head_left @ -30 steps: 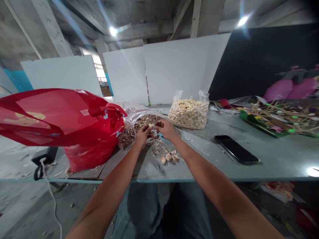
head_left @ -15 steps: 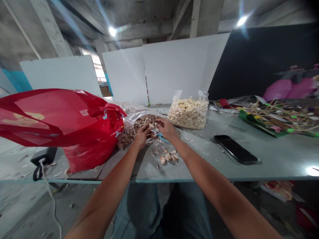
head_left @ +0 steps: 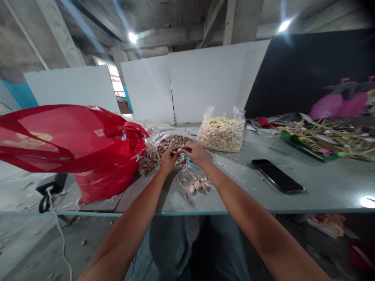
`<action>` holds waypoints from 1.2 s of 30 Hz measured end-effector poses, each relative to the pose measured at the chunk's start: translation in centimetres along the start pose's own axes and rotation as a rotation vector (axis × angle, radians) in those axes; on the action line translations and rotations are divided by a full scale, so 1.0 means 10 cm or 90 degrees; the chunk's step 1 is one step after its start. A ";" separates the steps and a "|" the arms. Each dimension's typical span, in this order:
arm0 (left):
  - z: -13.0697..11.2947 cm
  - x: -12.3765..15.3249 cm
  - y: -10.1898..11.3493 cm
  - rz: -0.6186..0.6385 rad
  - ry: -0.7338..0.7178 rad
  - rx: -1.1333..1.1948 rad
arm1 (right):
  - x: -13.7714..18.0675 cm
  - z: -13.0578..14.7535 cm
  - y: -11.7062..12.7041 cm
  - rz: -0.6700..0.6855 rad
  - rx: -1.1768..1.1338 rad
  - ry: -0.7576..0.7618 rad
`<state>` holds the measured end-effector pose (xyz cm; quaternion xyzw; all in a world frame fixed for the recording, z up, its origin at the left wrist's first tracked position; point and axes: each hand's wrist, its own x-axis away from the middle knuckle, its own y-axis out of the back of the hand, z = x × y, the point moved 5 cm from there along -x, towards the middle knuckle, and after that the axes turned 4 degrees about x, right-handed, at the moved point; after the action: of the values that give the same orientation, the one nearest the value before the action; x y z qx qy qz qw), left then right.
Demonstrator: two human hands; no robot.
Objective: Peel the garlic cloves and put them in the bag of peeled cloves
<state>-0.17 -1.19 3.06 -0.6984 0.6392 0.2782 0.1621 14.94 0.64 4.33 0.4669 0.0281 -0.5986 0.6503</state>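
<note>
Both hands are up near the middle of the table, a bit toward the far edge, and they're pressed right together: the left hand (head_left: pixel 168 160) and the right hand (head_left: pixel 195 153) meet at the fingertips, and both are pinched on one pale clove (head_left: pixel 179 149). The clove is held just above the open mouth of the clear bag of peels (head_left: pixel 158 152), which is full of brownish papery skins and lies just behind the hands. Something blue (head_left: pixel 190 162) pokes out under the right hand, too small to tell what it is or whether the hand actually grips it. A little heap of loose cloves (head_left: pixel 199 185) lies on the table (head_left: pixel 322 183) just this side of the hands, toward the near edge, with bits of skin scattered around it. Behind and to the right of the hands stands a clear bag of peeled garlic (head_left: pixel 222 133), upright and open at the top, close to the far edge. A big red bag (head_left: pixel 88 144) takes up the left end of the table and touches the peel bag. A phone (head_left: pixel 277 176) lies flat, screen up and dark, right of the hands and well apart from them. Over at the far right corner there's a tangle of sticks (head_left: pixel 322 138) with coloured bits on a green sheet.
</note>
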 end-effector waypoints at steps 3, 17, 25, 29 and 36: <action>-0.01 0.00 0.00 0.008 -0.012 -0.013 | 0.01 0.01 0.01 -0.009 -0.036 -0.006; 0.03 0.01 -0.06 0.026 0.043 0.083 | 0.00 -0.15 -0.18 0.056 -0.512 -0.238; 0.03 0.01 -0.02 -0.008 0.040 0.059 | 0.07 -0.11 -0.25 0.141 -0.540 -0.283; 0.06 0.01 -0.01 0.000 0.029 0.030 | 0.09 -0.05 -0.26 0.141 -0.582 -0.269; 0.06 0.05 -0.03 0.013 0.037 0.117 | -0.14 0.06 0.50 -0.134 -0.400 -0.121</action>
<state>0.08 -1.21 2.26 -0.6817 0.6737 0.1997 0.2038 18.21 0.52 8.38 0.1804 0.1983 -0.6651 0.6970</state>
